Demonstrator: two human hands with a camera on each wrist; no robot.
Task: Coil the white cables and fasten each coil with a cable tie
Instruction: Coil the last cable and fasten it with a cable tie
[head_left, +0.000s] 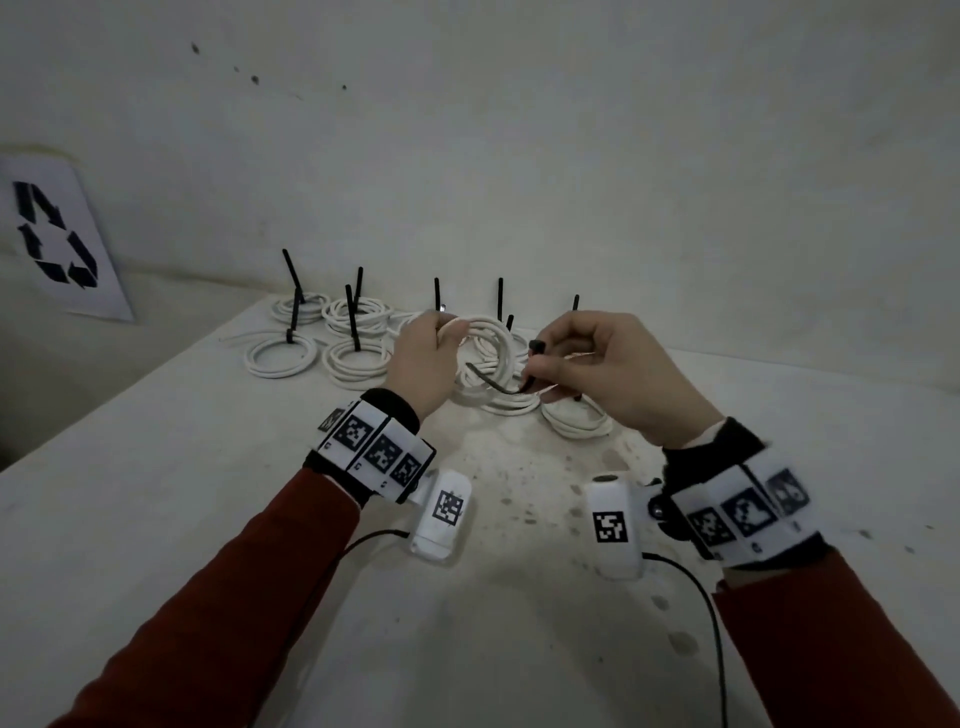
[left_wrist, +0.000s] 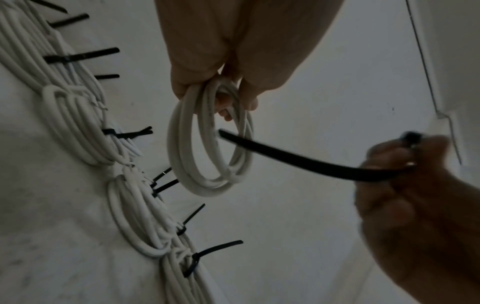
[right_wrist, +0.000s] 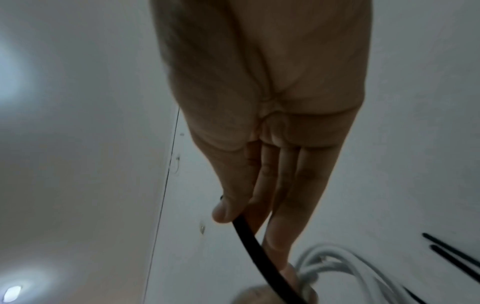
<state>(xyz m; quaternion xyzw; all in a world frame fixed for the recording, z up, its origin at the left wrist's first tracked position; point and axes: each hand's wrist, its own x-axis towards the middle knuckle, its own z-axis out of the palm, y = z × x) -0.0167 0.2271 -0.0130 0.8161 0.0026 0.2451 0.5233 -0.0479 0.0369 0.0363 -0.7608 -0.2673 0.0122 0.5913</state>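
My left hand (head_left: 423, 358) grips a white cable coil (head_left: 488, 345) by its top and holds it upright above the table; the same coil (left_wrist: 207, 148) hangs from the left fingers (left_wrist: 218, 90) in the left wrist view. My right hand (head_left: 587, 364) pinches a black cable tie (head_left: 498, 382) near its head, and the tie's free tip points through the coil's opening. The left wrist view shows the tie (left_wrist: 298, 158) reaching into the ring. In the right wrist view the thumb and fingers (right_wrist: 233, 207) pinch the tie (right_wrist: 259, 257).
Several tied white coils (head_left: 283, 356) with black tie tails (head_left: 292, 270) sticking up lie at the table's (head_left: 208, 519) far edge, close to the wall. A sheet with a recycling symbol (head_left: 52, 234) leans at the left. Camera leads (head_left: 691, 587) trail from both wrists.
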